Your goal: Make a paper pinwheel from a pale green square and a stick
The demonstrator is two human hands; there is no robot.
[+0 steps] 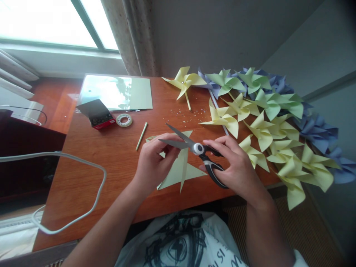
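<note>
My right hand (233,163) holds a pair of scissors (198,148) by its black-and-grey handles, the blades spread apart and pointing left. Close to the blades is my left hand (155,159), its fingers curled together in a pinch. Whatever those fingers hold, if anything, is hidden behind them and the lower blade. Under both hands a pale yellow sheet of paper (191,171) lies on the table, cut into pointed flaps. A short rolled yellow paper stick (141,136) rests just left of it.
Several yellow pinwheels (221,118), green pinwheels (253,79) and purple pinwheels (317,129) crowd the table's right side. An open red-and-black box (97,114), a tape roll (124,120) and a plastic-covered paper stack (141,92) sit at the back left. A white cable (103,178) loops at left.
</note>
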